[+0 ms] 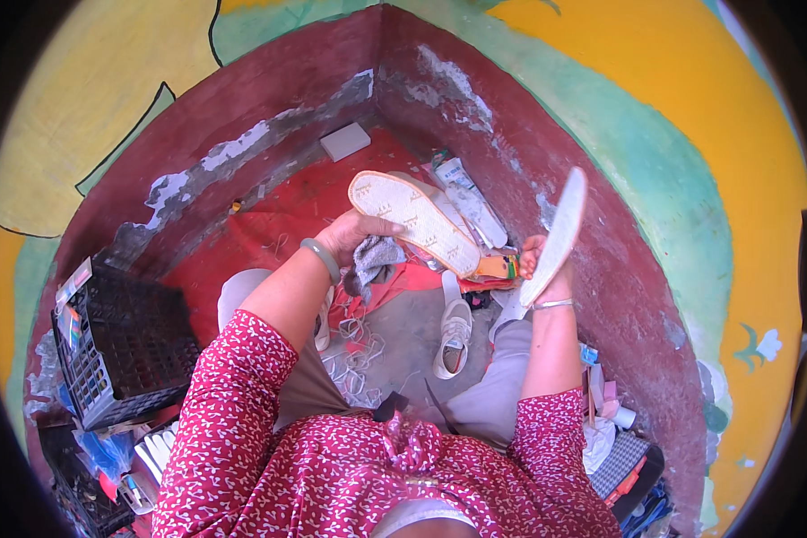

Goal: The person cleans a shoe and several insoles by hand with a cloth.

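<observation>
My left hand (354,238) grips a cream insole (412,215) near its edge, thumb on top. Small printed marks cover the insole's upward face. A grey cloth (374,264) bunches beneath the same hand; whether the fingers also hold it I cannot tell. A second, whitish insole (558,235) stands tilted in my right hand (547,276), seen nearly edge-on, with fingers closed around its back. Between my legs, a light canvas shoe (455,339) rests on the grey floor with its opening showing.
At left stands a black plastic crate (121,350). Tangled white string (357,359) lies on the floor by a red sheet (233,247). A white box (345,142) sits near the corner of the peeling maroon wall (287,90). Packages (471,202) lie beyond my hands.
</observation>
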`<state>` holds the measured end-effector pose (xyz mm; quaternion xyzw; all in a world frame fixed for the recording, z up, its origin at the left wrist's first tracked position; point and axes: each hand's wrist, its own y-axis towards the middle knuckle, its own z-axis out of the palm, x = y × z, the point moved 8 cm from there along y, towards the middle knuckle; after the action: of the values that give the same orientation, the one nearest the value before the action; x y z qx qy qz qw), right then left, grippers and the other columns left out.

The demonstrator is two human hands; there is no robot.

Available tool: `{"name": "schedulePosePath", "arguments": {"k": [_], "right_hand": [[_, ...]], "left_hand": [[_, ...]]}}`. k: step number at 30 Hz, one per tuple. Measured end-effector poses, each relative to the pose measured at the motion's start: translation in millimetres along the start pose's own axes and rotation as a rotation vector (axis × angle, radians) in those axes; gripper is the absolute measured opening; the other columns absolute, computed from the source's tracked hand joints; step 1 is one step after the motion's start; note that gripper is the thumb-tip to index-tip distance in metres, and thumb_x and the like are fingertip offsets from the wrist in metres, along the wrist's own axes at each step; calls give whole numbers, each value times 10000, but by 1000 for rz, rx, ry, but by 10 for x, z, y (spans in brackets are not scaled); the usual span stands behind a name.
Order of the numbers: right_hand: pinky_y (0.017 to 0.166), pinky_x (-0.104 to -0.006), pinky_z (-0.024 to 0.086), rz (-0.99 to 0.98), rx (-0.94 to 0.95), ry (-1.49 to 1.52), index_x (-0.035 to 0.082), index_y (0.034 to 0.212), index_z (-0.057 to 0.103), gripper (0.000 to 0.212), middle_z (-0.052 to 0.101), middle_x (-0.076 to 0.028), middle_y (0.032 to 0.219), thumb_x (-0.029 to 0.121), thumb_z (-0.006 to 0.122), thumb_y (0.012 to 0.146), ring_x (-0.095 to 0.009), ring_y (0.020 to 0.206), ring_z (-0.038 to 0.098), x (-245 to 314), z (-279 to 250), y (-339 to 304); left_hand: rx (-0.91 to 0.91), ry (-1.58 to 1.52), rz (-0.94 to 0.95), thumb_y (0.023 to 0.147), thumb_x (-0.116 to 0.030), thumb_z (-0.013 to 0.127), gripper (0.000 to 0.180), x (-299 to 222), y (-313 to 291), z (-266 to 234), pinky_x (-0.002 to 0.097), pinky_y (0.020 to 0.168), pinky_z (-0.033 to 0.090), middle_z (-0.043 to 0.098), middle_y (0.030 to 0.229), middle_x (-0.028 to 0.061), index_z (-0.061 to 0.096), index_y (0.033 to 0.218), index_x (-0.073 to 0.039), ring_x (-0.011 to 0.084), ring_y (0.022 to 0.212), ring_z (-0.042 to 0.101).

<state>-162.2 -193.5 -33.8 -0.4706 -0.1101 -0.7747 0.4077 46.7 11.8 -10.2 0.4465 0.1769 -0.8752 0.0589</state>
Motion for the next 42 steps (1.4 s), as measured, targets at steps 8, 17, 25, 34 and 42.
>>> {"name": "schedulePosePath", "arguments": {"k": [8,17,25,34,42], "right_hand": [[348,-244,348,274,488,392,-19,965,544,439,492,-108,611,392,420,872,-152,480,444,-421,828,-39],[735,-336,451,-230,-90,-1092,16,1002,587,523,621,-153,900,475,355,901,-275,844,582,-500,591,244],[725,-409,435,-631,-66,-1691,55,997,600,360,617,-146,843,351,423,892,-339,839,565,-220,1270,-113],[873,-338,414,-444,-20,-1000,34,1100,561,402,604,-157,1011,356,440,892,-282,984,554,-134,977,55],[921,-354,385,-390,238,-1523,20,1217,428,724,521,-199,1148,352,721,644,-317,1070,502,-332,1274,-154]], "left_hand": [[118,71,-133,786,-143,638,418,254,99,124,295,863,445,585,1083,102,499,1146,18,188,978,573],[306,41,-35,784,-123,635,459,233,120,320,295,933,390,556,1145,99,471,1187,21,189,1037,536],[186,-17,-70,777,-143,643,425,261,97,250,285,882,426,593,1076,74,509,1156,-9,155,984,559],[-23,-154,-62,798,-213,620,378,174,82,88,308,666,531,631,933,110,529,1088,11,185,758,632],[-21,-152,-92,782,-297,623,471,86,32,54,336,720,516,614,966,138,503,1118,12,222,798,622]]}}
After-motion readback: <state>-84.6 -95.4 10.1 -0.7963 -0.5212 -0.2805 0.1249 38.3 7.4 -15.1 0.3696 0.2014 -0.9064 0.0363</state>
